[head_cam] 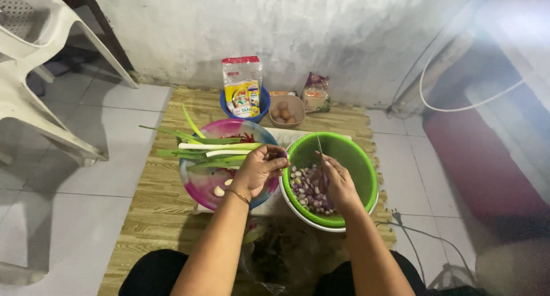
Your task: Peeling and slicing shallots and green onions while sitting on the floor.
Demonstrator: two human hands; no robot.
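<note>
My left hand is closed around a small purple shallot at the rim of the green basket. My right hand grips a thin knife with its blade pointing up, over the basket. Inside the basket lie several peeled and unpeeled shallots. To the left sits a pink and blue plate carrying green leeks, red chillies and garlic cloves.
A blue bowl with a packet, a brown bowl of eggs and a small bag stand by the wall. A woven mat covers the tiled floor. A white plastic chair stands at left. A cable lies at right.
</note>
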